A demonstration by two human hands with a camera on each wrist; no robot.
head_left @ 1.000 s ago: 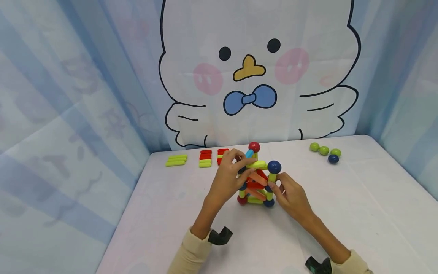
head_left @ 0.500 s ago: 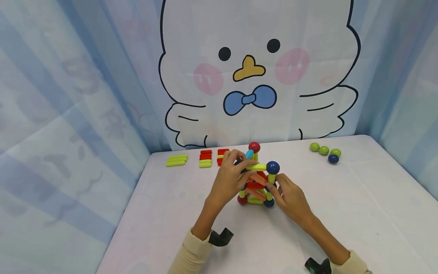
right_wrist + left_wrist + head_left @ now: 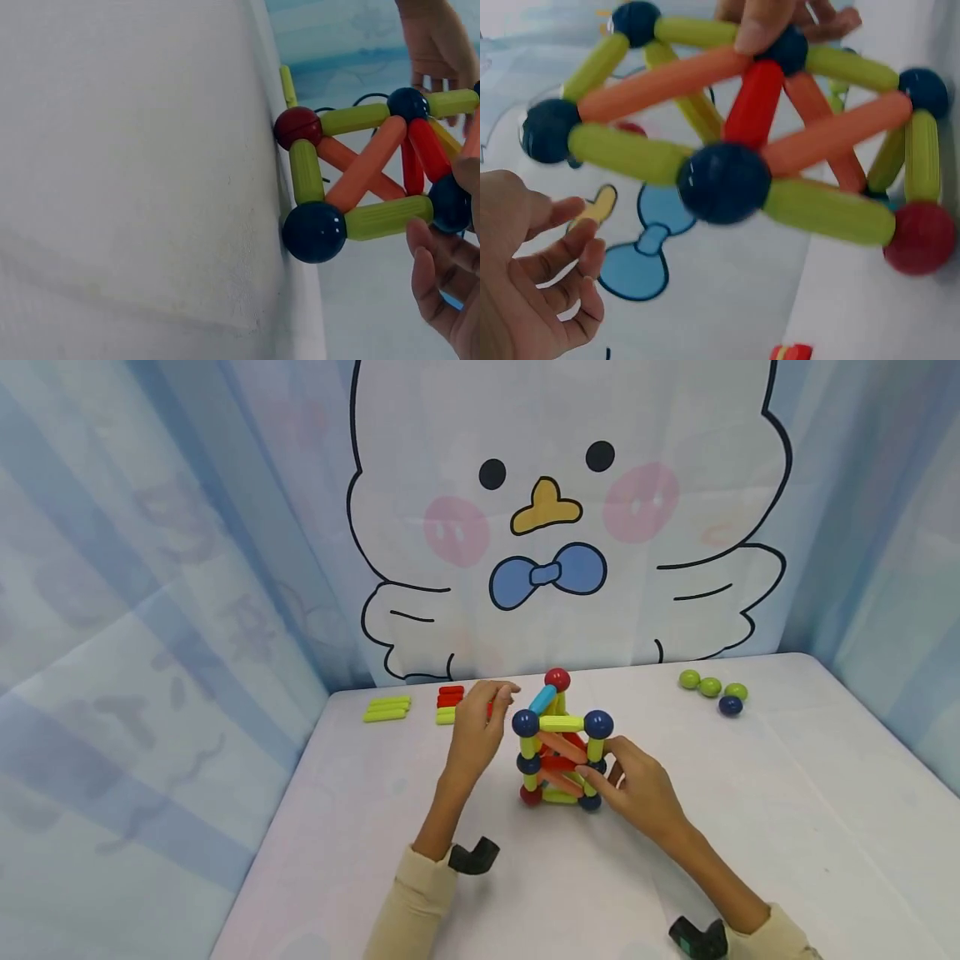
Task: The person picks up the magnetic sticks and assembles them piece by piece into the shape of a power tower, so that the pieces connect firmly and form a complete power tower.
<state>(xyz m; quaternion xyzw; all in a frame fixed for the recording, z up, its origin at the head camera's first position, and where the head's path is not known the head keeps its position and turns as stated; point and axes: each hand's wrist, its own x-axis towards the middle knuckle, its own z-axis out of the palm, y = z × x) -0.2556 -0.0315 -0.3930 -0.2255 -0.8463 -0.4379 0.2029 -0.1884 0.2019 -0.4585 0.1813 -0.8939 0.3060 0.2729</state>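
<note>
A two-level tower of balls and sticks (image 3: 561, 723), with blue and red balls joined by yellow-green, orange and red sticks, stands upright on the table. My right hand (image 3: 643, 789) pinches its right side around the middle blue ball (image 3: 450, 202), thumb in front and fingers behind. A red ball (image 3: 557, 679) tops the far corner, with a light blue stick (image 3: 543, 698) leaning up to it. Just left of the tower, my left hand (image 3: 477, 727) hovers apart from it, fingers loosely bent and holding nothing; the left wrist view shows the same hand (image 3: 544, 274) free.
Yellow-green sticks (image 3: 387, 709) lie at the table's back left, beside a row of red and yellow-green sticks (image 3: 450, 700). More sticks are partly covered by my left hand. Green balls (image 3: 710, 687) and a blue ball (image 3: 731, 705) sit at the back right.
My left hand has let go of the tower's upper left corner and drawn back to the left, uncovering the blue ball there. My right hand keeps its hold.
</note>
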